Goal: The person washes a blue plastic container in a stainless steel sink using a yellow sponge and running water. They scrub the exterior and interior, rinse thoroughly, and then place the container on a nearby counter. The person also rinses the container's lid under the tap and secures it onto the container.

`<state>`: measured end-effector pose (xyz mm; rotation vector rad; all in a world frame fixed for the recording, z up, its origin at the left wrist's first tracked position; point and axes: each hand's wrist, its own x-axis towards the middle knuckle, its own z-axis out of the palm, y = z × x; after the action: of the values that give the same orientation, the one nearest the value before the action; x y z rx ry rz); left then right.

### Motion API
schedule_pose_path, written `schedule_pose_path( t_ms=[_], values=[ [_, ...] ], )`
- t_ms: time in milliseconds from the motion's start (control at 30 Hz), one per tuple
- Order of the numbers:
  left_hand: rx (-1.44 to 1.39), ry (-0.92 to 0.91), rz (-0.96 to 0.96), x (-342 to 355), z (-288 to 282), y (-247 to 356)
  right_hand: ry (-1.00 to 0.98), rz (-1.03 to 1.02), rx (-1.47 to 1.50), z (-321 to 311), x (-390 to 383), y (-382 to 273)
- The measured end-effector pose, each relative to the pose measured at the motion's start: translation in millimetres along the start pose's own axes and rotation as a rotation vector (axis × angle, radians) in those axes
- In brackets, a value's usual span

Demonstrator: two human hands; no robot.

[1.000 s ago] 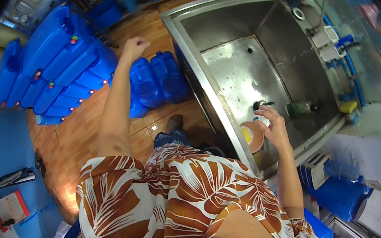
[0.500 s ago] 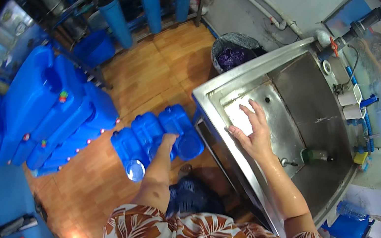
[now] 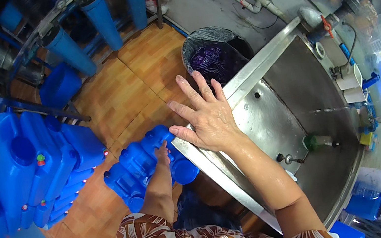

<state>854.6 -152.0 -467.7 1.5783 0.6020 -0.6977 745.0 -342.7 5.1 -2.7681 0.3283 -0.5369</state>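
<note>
The person's left hand [image 3: 161, 152] is at the blue plastic jug [image 3: 184, 170] nearest the steel sink [image 3: 270, 116], on the tiled floor [image 3: 122, 100], though you cannot tell if it grips, while the right hand [image 3: 212, 121], fingers spread wide, is above the sink's corner.

Short-sleeved top [image 3: 196, 236] in rust-brown and white leaf print, with dark blue bottoms [image 3: 199, 212] below.

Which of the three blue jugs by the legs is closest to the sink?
The rightmost jug, just beside the sink; the middle jug and leftmost jug are farther away.
</note>
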Motion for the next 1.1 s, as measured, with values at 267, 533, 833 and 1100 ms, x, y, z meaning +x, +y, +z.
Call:
schedule_pose_path(
  t_ms=[267,533,833,1100],
  values=[
    [0.042,-0.199,0.330,-132,-55,250,-0.030,0.027,-0.033,-2,5,-3],
    [-0.141,-0.311,0.608,-302,-122,431,0.020,-0.021,0.348,-4,1,23],
    [-0.451,-0.711,0.684,-455,-165,510,0.615,0.758,1.079,-66,-24,181],
    [-0.463,-1.049,0.631,-528,-106,504,0.913,0.990,1.484,-170,-34,351]
  ],
)
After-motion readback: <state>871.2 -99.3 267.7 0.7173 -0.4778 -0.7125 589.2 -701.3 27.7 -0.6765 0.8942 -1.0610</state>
